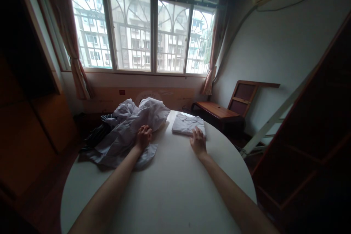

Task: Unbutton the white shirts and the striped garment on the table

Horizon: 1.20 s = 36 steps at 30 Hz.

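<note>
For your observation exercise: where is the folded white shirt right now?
The folded shirt lies at the far edge of the round table, right of the crumpled pile of clothes, with the right hand touching its near edge.

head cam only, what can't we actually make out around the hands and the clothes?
- Left hand: its fingers sink into the crumpled white clothes; grip hidden, head view.
- Dark striped cloth: mostly buried under that pile, too dim to identify.
- Right hand: fingertips at the folded shirt; pressing or just touching, unclear.
- Round table: near edge cut off by the frame.
</note>
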Motion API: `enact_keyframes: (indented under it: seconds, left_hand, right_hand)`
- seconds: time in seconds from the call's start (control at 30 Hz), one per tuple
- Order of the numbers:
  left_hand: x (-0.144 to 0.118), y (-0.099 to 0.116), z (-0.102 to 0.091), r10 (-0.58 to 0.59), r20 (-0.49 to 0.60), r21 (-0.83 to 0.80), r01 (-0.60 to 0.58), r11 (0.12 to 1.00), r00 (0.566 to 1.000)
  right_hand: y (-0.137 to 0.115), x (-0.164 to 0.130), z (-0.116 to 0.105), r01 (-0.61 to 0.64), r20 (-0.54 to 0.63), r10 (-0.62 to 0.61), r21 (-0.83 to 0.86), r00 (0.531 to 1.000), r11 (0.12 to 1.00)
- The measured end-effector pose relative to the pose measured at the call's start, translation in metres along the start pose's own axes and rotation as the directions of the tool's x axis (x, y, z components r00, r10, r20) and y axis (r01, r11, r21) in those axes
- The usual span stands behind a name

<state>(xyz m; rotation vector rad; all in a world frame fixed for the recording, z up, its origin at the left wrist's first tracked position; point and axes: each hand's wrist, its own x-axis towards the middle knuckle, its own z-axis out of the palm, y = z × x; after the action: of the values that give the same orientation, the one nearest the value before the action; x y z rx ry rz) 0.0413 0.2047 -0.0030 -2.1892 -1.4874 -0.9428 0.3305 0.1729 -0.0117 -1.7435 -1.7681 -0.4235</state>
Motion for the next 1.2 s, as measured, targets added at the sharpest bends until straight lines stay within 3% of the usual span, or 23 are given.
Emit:
enact_keyframes:
  seconds: [0.13,0.27,0.43,0.53,0.6,0.8,0.93,1.03,1.13,1.2]
  left_hand:
    - [-0.002,-0.002,0.009,0.009,0.076,-0.109,-0.001,0.994,0.997]
    - [-0.012,0.001,0.008,0.049,0.103,-0.150,-0.033,0.988,0.994]
    - [-0.022,0.016,-0.023,0.153,0.030,-0.184,-0.145,0.972,0.988]
    - [-0.029,0.031,-0.044,0.300,0.038,-0.194,-0.288,0.938,0.953]
    - [-0.038,0.041,-0.051,0.330,0.041,-0.202,-0.316,0.927,0.943]
    - [-0.064,0.057,-0.048,0.194,0.129,-0.249,-0.158,0.956,0.972]
    - [-0.064,0.051,-0.047,0.081,0.238,-0.299,-0.006,0.954,0.968]
    - [-0.059,0.044,-0.045,0.010,0.295,-0.333,0.093,0.938,0.955]
    - [-0.056,0.038,-0.040,-0.068,0.289,-0.397,0.184,0.899,0.955]
    - [-0.054,0.035,-0.038,-0.124,0.243,-0.498,0.234,0.835,0.962]
  right_hand:
    - [0.013,0.014,0.007,-0.104,0.222,0.126,-0.106,0.967,0.989]
    - [0.010,0.027,0.008,-0.146,0.275,0.194,-0.188,0.942,0.971]
    - [-0.002,0.035,-0.001,-0.088,0.278,0.151,-0.228,0.949,0.970]
    - [-0.010,0.030,-0.010,-0.015,0.282,0.090,-0.258,0.955,0.966]
    - [-0.014,0.023,-0.016,0.026,0.301,0.058,-0.269,0.952,0.963]
    - [-0.024,-0.001,-0.032,0.059,0.311,0.021,-0.246,0.950,0.968]
    - [-0.025,-0.005,-0.035,-0.053,0.277,0.116,-0.224,0.954,0.973]
    - [-0.023,-0.001,-0.040,-0.163,0.310,0.196,-0.131,0.930,0.978]
    - [-0.023,0.001,-0.047,-0.236,0.376,0.223,-0.012,0.899,0.972]
    - [-0.026,0.001,-0.055,-0.189,0.412,0.137,0.088,0.901,0.978]
